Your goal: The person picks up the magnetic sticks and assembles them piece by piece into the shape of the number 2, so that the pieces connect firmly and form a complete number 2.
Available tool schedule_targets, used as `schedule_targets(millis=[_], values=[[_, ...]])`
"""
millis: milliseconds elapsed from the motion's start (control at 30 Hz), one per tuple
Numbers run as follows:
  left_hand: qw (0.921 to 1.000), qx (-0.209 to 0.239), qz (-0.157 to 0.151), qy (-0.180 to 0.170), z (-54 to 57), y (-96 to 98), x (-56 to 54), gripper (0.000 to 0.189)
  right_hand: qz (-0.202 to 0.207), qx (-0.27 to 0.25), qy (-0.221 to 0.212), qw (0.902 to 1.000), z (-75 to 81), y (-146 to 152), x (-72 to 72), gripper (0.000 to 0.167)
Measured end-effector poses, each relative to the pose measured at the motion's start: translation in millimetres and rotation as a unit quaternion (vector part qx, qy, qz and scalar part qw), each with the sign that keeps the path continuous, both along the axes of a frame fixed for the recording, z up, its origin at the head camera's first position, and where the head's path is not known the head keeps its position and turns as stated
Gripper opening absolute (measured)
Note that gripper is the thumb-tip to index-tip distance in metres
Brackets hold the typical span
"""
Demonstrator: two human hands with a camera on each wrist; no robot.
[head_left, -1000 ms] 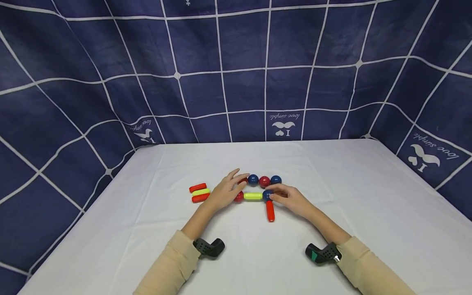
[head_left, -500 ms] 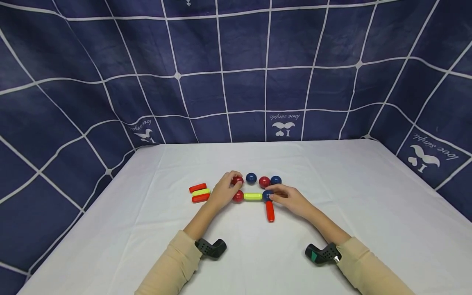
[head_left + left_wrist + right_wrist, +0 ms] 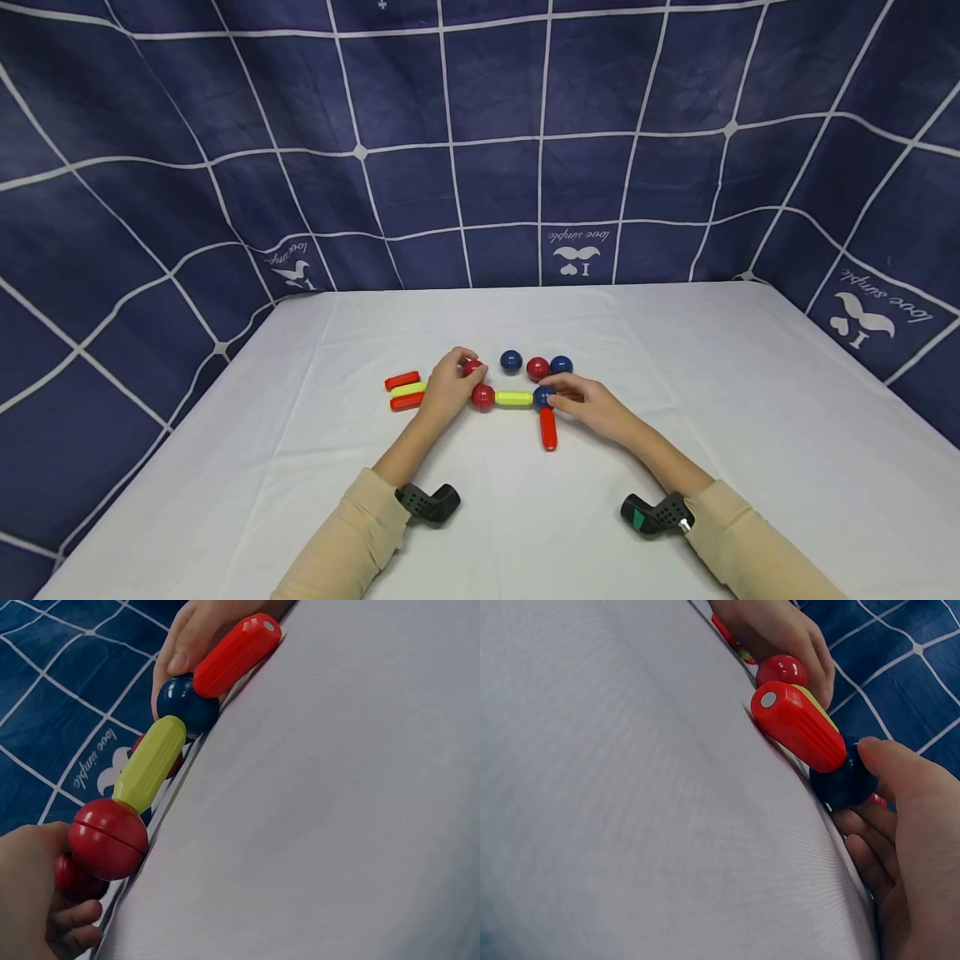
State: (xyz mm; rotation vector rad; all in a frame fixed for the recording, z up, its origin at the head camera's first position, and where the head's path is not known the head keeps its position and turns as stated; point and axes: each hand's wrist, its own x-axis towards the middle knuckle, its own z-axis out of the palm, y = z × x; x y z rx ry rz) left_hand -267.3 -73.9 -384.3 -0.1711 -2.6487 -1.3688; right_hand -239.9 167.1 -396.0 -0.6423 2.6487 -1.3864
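My left hand (image 3: 445,393) grips a red ball (image 3: 472,367), partly covered by the fingers, just behind a second red ball (image 3: 109,840). That second ball joins a yellow-green rod (image 3: 513,399), whose other end meets a blue ball (image 3: 543,397). My right hand (image 3: 592,406) pinches this blue ball between thumb and fingers. From the blue ball a red rod (image 3: 549,430) extends toward me, with a pale round spot on its free end in the right wrist view. Whether the two red balls touch, I cannot tell.
Behind the chain lie a loose blue ball (image 3: 511,361), a red ball (image 3: 537,368) and another blue ball (image 3: 561,365). Two red rods and a yellow-green rod (image 3: 407,389) lie left of my left hand. A white cloth (image 3: 510,517) covers the table; a navy curtain (image 3: 495,192) hangs behind.
My left hand's fingers have closed round the rear red ball and drawn it left, away from the loose blue ball. My right hand has stayed on its blue ball.
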Motion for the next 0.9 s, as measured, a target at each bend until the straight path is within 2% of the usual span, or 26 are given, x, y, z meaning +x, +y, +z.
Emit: schedule_targets(millis=[133, 233, 367, 500, 600, 700, 833, 900], values=[[0.9991, 0.03, 0.0, 0.032, 4.1, 3.9, 6.1, 0.029, -0.005, 0.006, 0.0, 1.0, 5.5, -2.0, 4.3, 0.036], [0.9966, 0.047, -0.028, 0.062, 10.7, 10.7, 17.6, 0.029, -0.003, 0.009, 0.005, 0.9999, 7.3, -2.6, 4.4, 0.036], [0.9887, 0.044, -0.102, 0.101, 17.2, 21.3, 36.9, 0.032, 0.001, 0.005, 0.008, 1.0, 2.4, -2.4, 0.3, 0.037], [0.9742, 0.02, -0.188, 0.123, 17.8, 27.6, 56.2, 0.036, 0.016, -0.001, 0.015, 0.9998, 1.1, -3.9, 0.8, 0.038], [0.9657, -0.005, -0.238, 0.104, 13.6, 26.9, 69.2, 0.036, 0.02, 0.0, 0.018, 0.9997, 0.8, -4.8, 1.3, 0.038], [0.9604, -0.03, -0.269, 0.066, 7.5, 24.5, 77.8, 0.035, 0.016, 0.005, 0.021, 0.9996, 0.9, -4.4, 1.3, 0.036], [0.9528, -0.036, -0.301, 0.023, 2.4, 24.4, 80.2, 0.037, 0.018, 0.006, 0.025, 0.9995, 1.6, -2.0, 1.3, 0.036], [0.9485, -0.037, -0.314, 0.013, 1.1, 25.8, 79.0, 0.037, 0.018, 0.007, 0.025, 0.9995, 2.2, -0.6, 2.0, 0.036]])
